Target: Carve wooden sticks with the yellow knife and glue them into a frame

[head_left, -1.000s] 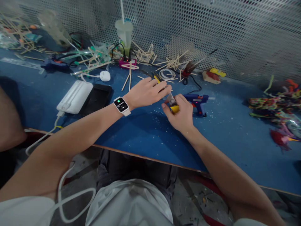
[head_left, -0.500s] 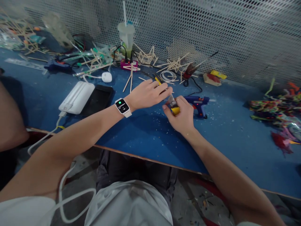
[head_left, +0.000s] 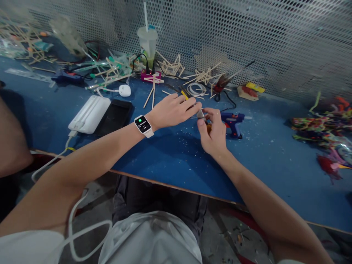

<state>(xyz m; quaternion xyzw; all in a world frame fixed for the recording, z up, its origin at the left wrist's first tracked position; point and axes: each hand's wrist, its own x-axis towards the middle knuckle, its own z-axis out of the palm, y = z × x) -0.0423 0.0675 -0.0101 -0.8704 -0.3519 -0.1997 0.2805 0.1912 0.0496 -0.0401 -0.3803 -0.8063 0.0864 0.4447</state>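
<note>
Hands (head_left: 213,135) near glue gun (head_left: 233,126), watch text (head_left: 143,125) illegible

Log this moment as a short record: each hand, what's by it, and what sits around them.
Left hand: palm down over the blue table, fingers partly covering a yellow-and-black item; grip unclear
Right hand: fingers curled about a yellow piece, mostly hidden
Between hands: grey metal piece; cannot tell whether it joins either yellow part
Beside right hand: blue glue gun
Worn: watch, lit screen
Table's left side: white device, flat black device
Back: lidded cup with straw, by the mesh panel
</note>
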